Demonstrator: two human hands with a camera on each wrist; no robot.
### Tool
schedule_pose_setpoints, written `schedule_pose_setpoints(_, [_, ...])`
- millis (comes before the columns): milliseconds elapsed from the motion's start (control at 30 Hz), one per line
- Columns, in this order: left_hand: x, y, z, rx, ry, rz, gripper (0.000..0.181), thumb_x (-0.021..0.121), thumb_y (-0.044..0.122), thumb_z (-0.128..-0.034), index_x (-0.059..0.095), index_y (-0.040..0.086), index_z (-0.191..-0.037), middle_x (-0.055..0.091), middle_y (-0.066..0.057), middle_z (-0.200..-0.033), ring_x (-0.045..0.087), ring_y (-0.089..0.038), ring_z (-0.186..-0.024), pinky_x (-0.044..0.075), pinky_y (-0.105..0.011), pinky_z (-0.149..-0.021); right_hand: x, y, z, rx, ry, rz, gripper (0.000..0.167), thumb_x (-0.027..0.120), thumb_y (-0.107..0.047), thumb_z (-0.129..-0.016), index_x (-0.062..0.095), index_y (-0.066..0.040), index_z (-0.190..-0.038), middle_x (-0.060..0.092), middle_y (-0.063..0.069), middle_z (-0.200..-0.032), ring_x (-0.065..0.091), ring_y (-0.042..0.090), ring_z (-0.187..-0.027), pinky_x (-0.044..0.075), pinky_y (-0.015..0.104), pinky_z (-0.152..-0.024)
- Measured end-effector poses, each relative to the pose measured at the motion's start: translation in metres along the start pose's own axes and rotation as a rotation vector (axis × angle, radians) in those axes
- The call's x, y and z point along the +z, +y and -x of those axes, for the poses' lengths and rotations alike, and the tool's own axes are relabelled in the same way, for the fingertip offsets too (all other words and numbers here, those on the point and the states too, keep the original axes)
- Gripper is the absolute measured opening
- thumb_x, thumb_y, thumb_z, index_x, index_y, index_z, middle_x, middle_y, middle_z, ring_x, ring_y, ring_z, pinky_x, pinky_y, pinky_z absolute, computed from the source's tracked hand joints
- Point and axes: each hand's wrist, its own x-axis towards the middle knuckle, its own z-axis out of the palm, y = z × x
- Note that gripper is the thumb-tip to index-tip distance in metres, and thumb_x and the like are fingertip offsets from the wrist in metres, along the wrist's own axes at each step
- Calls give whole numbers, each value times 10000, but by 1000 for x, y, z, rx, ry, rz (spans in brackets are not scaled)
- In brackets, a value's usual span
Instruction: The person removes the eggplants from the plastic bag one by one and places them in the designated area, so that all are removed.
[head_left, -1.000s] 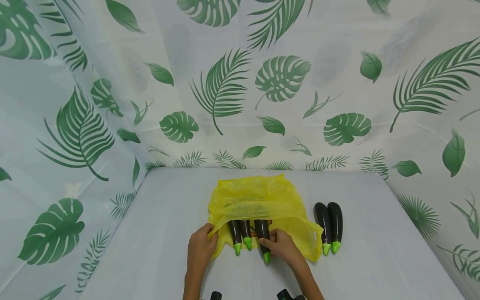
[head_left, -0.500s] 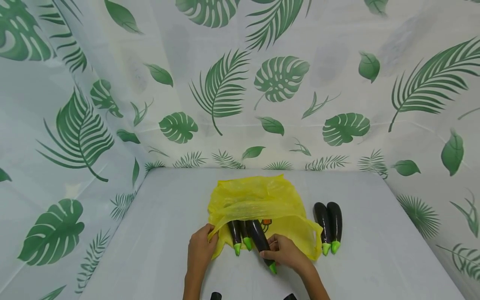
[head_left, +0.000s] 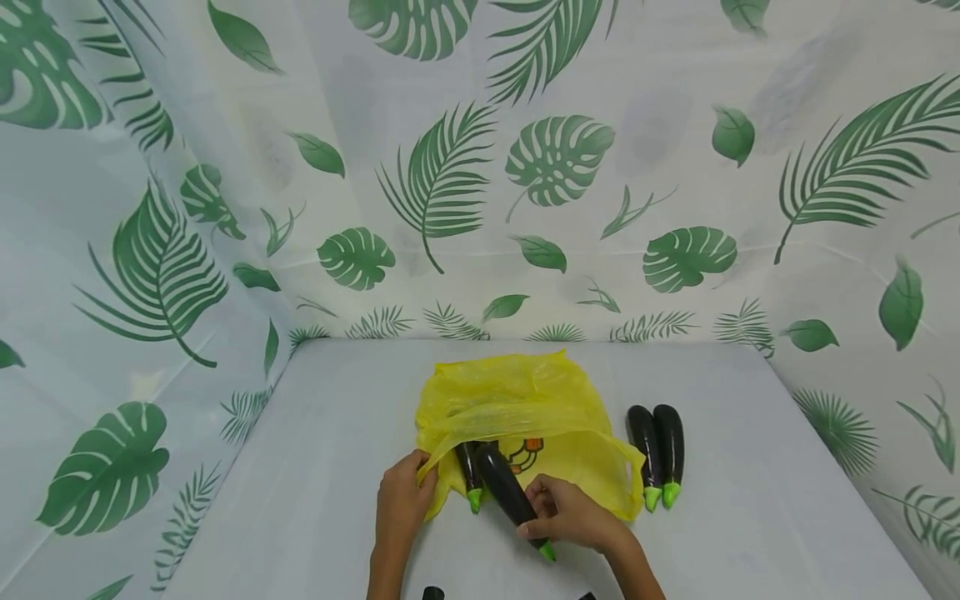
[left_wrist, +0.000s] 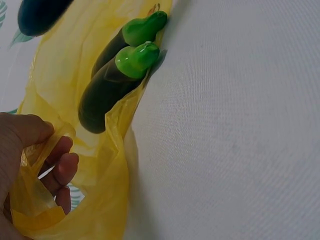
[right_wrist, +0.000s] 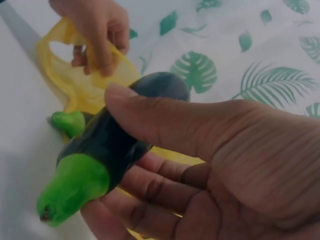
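My left hand (head_left: 401, 500) holds the left edge of a yellow plastic bag (head_left: 517, 379), lifting its mouth; in the left wrist view the thumb and fingers (left_wrist: 66, 169) grip the thin film. My right hand (head_left: 573, 512) grips a dark eggplant (head_left: 504, 483) near its green stem, thumb on one side and fingers on the other. That eggplant slants in front of the bag's mouth, its blunt end out in sight. Two eggplants (left_wrist: 107, 95) lie partly in the bag, stems at its opening; in the head view, the held one covers one of them.
Two more eggplants (head_left: 667, 454) lie side by side on the white table (head_left: 750, 517), right of the bag. A leaf-printed curtain (head_left: 450, 192) rises behind and at both sides. Dark objects (head_left: 432, 593) show at the bottom edge.
My right hand has drawn the eggplant out of the bag's mouth, toward me, and its blunt end has swung left. The left hand keeps its hold on the bag.
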Motion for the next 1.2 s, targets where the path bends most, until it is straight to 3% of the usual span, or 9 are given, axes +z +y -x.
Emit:
schedule_pose_setpoints(200, [-1,0,0,1,5,15,73,708,134,-851,696,98,-913,649,44,-748,472,-59,-628,416,-212,-586,-3,-7,2,-53,16,-16,473,766,-216,-831,542,34,-1164,630,61,-916,580,176,-820,508,293,-678])
schedule_pose_setpoints(400, [0,-1,1,7,8,16,66,707,140,-851,691,102,-902,645,48,-740,471,-56,-625,417,-211,-585,-8,-8,6,-63,52,-101,602,722,-255,-877,485,86,-1314,665,105,-1018,657,203,-918,579,374,-729])
schedule_pose_setpoints(733, [0,0,0,19,20,0,81,717,133,-842,692,97,-910,654,38,-755,477,-59,-633,422,-219,-587,-21,-17,15,-56,162,-119,571,727,-265,-870,461,61,-1257,661,125,-1034,642,218,-903,556,310,-769])
schedule_pose_setpoints(900, [0,0,0,26,24,1,90,723,145,-846,694,102,-919,668,35,-774,486,-59,-642,432,-219,-598,-24,-16,17,-37,179,-188,575,709,-268,-885,392,40,-1253,717,211,-1028,704,260,-877,514,300,-642])
schedule_pose_setpoints(1000, [0,-1,0,26,23,2,86,723,144,-845,697,103,-916,673,34,-776,489,-56,-640,432,-220,-596,-24,-15,18,-27,218,-202,555,712,-244,-883,370,22,-1230,726,190,-1039,689,241,-842,453,282,-560])
schedule_pose_setpoints(1200, [0,0,0,26,18,2,80,713,146,-847,698,101,-912,659,39,-759,485,-57,-635,428,-216,-590,-29,-15,20,-14,303,-239,591,725,-219,-870,340,-11,-1267,723,167,-1052,670,203,-814,478,280,-537])
